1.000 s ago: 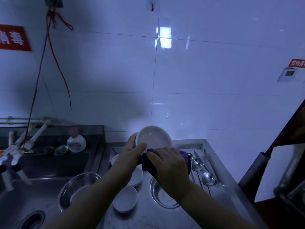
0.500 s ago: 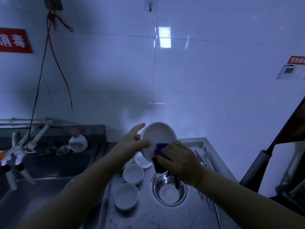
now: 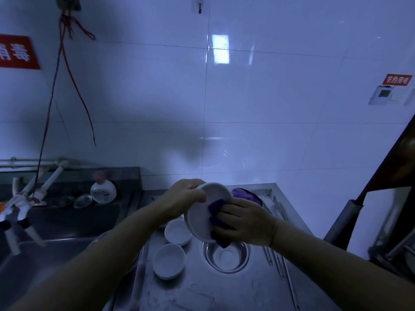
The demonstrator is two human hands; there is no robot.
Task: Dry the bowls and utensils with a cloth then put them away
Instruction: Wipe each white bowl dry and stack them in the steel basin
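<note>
Above the steel table [image 3: 202,292], the left hand [image 3: 183,198] grips the rim of a white bowl [image 3: 207,212] tilted on edge, while the right hand [image 3: 244,223] clutches a purple cloth [image 3: 215,212] against its inside. Below stand two more white bowls [image 3: 169,260] and a metal bowl [image 3: 225,254].

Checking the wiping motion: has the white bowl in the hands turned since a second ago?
Yes. The white bowl showed its hollow then; now its underside faces the camera, above the steel bowl, with the purple cloth against it.
</note>
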